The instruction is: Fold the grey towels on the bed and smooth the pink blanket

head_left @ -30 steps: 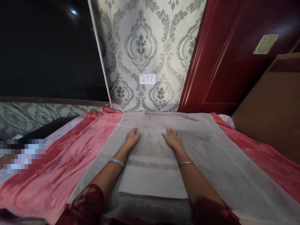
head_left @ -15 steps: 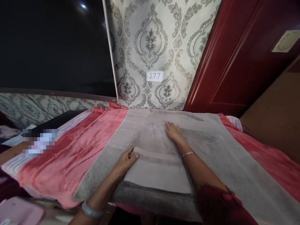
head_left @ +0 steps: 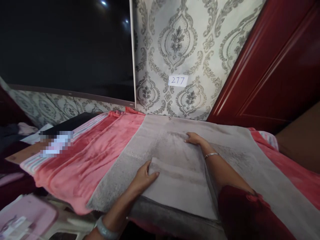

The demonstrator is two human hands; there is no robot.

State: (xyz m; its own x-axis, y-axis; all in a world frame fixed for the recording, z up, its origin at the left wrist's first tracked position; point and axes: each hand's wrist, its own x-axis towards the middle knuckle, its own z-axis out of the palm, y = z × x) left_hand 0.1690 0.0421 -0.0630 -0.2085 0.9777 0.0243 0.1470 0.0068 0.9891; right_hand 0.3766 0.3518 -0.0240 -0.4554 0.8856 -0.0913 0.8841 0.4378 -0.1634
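Note:
A grey plush towel lies folded in layers on a wider spread of the same grey cloth. My left hand is at the folded part's left edge, its thumb on top and its fingers along the side, partly hidden. At the far right corner of the folded part, my right hand pinches the fabric between thumb and fingers. A raised crease crosses the towel between both hands.
A pink-red blanket lies beneath the grey cloth. A large dark screen stands behind at left, a patterned wall with a "277" label at the back. A pink stool-like item is at lower left, a dark red door at right.
My right hand has gone from lying flat on the cloth to pinching the towel's far corner. My left hand stays at the left edge. The view has shifted left.

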